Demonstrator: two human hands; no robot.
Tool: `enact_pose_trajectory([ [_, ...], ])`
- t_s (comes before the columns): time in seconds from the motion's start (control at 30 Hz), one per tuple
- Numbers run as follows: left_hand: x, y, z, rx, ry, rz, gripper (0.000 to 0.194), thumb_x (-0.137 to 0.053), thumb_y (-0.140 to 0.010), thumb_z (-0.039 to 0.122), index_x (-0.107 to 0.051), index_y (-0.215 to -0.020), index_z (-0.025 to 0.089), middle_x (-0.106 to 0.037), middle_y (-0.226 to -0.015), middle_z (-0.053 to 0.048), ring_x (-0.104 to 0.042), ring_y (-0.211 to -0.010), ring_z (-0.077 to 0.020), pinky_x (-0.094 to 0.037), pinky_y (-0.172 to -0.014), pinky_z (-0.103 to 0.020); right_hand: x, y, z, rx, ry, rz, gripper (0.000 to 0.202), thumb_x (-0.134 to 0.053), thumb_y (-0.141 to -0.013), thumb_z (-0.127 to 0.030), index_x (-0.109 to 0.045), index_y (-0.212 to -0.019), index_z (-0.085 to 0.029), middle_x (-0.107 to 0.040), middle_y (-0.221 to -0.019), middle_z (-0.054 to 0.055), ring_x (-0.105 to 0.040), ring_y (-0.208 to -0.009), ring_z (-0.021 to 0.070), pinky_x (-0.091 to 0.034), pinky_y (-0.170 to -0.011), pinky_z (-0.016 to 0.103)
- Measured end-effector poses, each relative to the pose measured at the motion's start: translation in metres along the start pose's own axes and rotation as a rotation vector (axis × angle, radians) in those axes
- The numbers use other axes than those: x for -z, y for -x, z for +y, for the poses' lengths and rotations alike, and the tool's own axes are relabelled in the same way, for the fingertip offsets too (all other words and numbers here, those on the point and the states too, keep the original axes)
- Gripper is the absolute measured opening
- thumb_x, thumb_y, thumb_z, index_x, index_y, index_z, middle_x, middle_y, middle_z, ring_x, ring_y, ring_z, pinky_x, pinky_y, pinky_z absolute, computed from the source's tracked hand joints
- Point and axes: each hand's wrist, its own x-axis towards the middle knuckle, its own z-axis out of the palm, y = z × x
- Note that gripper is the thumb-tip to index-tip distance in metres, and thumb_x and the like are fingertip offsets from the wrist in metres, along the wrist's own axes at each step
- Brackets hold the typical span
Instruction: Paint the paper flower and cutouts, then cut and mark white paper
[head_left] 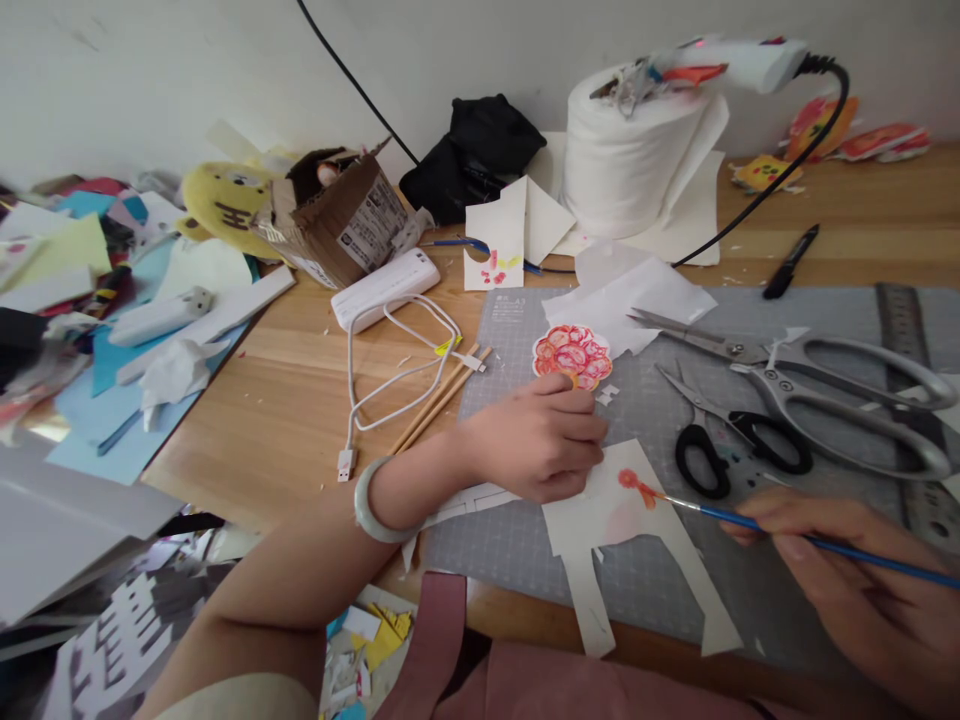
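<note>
My right hand [847,570] pinches a thin blue paintbrush [757,522]; its tip touches an orange-red painted mark on a cut piece of white paper [581,530]. My left hand [551,435] is closed in a loose fist, its underside over the paper's upper left corner. Its fingertips are folded under, so I cannot make out what they hold. Just beyond its knuckles lies a cut-out flower [572,352] painted red, pink and orange. Small black-handled scissors [720,425] and large metal shears [787,375] lie right of the paper on the grey cutting mat [510,580].
A white power bank [386,288], a coiled white cable [352,390] and wooden chopsticks [435,400] lie left of the mat. Behind stand a cardboard box [345,220] and a big white tissue roll [615,160]. A black pen [791,262] lies at the right; paper scraps clutter the far left.
</note>
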Motion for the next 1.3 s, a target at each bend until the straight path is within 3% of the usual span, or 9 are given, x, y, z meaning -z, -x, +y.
enact_pose_trajectory([
  [0.73, 0.001, -0.001, 0.0, -0.002, -0.003, 0.01, 0.021, -0.049, -0.085, 0.023, -0.062, -0.07, 0.019, -0.064, -0.076, 0.0, -0.051, -0.075, -0.0164, -0.032, -0.078, -0.034, 0.002, 0.008, 0.005, -0.014, -0.055, -0.02, 0.017, -0.047, -0.082, -0.015, -0.056, -0.087, -0.029, -0.065, -0.073, -0.001, -0.065, -0.065, 0.0139, -0.055, -0.058, 0.019],
  [0.93, 0.001, -0.001, 0.0, -0.005, 0.001, -0.002, 0.022, -0.048, -0.086, 0.023, -0.061, -0.07, 0.019, -0.065, -0.076, -0.001, -0.051, -0.076, -0.0165, -0.032, -0.079, -0.034, 0.004, 0.013, 0.005, -0.044, -0.019, 0.081, 0.018, -0.05, -0.082, -0.017, -0.059, -0.093, -0.028, -0.069, -0.083, 0.0, -0.067, -0.074, 0.0128, -0.056, -0.072, 0.018],
  [1.1, 0.0, -0.001, -0.001, -0.024, 0.01, 0.024, 0.02, -0.05, -0.085, 0.022, -0.062, -0.07, 0.018, -0.064, -0.075, -0.001, -0.051, -0.075, -0.0166, -0.032, -0.078, -0.034, 0.0, 0.01, 0.004, -0.046, 0.014, 0.008, 0.017, -0.05, -0.084, -0.02, -0.058, -0.095, -0.028, -0.07, -0.087, -0.001, -0.068, -0.078, 0.0122, -0.055, -0.075, 0.016],
  [1.3, 0.001, -0.001, -0.001, -0.015, 0.009, 0.005, 0.021, -0.048, -0.086, 0.022, -0.062, -0.07, 0.019, -0.064, -0.076, -0.001, -0.05, -0.074, -0.0167, -0.031, -0.077, -0.035, 0.0, 0.009, 0.004, -0.053, 0.031, 0.008, 0.015, -0.049, -0.084, -0.022, -0.057, -0.095, -0.028, -0.07, -0.086, -0.001, -0.068, -0.075, 0.0113, -0.055, -0.073, 0.015],
])
